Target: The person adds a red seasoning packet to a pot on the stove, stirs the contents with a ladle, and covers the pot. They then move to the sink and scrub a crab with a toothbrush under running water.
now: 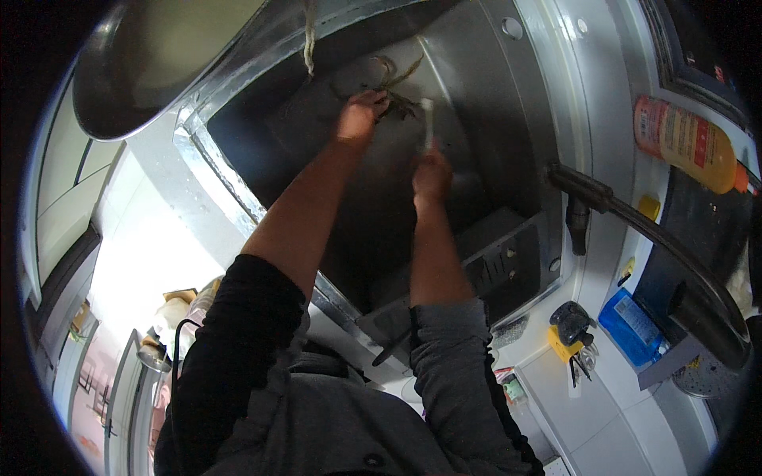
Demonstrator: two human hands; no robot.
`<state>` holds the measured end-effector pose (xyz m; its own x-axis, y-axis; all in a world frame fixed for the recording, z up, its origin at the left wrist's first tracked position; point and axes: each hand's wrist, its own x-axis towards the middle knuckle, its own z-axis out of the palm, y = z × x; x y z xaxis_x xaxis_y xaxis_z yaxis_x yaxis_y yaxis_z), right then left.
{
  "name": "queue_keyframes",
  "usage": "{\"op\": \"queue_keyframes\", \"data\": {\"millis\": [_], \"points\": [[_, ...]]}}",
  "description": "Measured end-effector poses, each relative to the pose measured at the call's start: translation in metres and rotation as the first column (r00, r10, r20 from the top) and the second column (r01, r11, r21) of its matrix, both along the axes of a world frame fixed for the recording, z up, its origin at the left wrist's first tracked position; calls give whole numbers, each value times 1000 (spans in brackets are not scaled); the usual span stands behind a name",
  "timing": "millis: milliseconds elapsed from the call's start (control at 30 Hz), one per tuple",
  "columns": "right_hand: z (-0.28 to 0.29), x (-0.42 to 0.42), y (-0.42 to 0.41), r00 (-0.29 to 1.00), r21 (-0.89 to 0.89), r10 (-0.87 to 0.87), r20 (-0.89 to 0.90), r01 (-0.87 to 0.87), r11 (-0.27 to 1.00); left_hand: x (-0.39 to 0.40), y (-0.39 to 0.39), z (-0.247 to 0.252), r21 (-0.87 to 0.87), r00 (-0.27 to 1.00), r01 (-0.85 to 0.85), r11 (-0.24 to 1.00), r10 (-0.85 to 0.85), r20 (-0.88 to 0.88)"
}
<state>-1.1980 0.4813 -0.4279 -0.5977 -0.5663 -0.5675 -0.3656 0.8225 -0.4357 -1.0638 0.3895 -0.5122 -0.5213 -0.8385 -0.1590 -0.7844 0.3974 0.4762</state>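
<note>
My left hand (359,117) is down in a dark sink basin (381,202), its fingers on a brownish thing with thin, leg-like parts that looks like a crab (400,90). The fingers hide part of it, and the dim light blurs its outline. To the right, my right hand (433,175) is closed around the pale handle of a small brush (428,122). The brush points away from me, its whitish head close beside the crab, and I cannot tell whether they touch.
A black faucet (649,220) arches at the right. Along that side stand an orange soap bottle (684,146) and a blue bottle (634,327). A large metal vessel (161,65) occupies the upper left. A slotted tray (500,268) sits at the sink's near right.
</note>
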Motion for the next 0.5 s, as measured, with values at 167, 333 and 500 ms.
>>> {"op": "queue_keyframes", "data": {"millis": [167,333,500], "points": [[-12,1,-8,997,-112,72,-39,-76,991,1,-2,12,71,999,26,997,-28,25],[0,-11,-41,914,177,361,-187,-330,927,6,-5,1,-22,994,89,996,-87,71],[5,-38,-40,884,35,402,-239,-406,913,7,-1,-2,-135,997,36,990,-45,-63]]}}
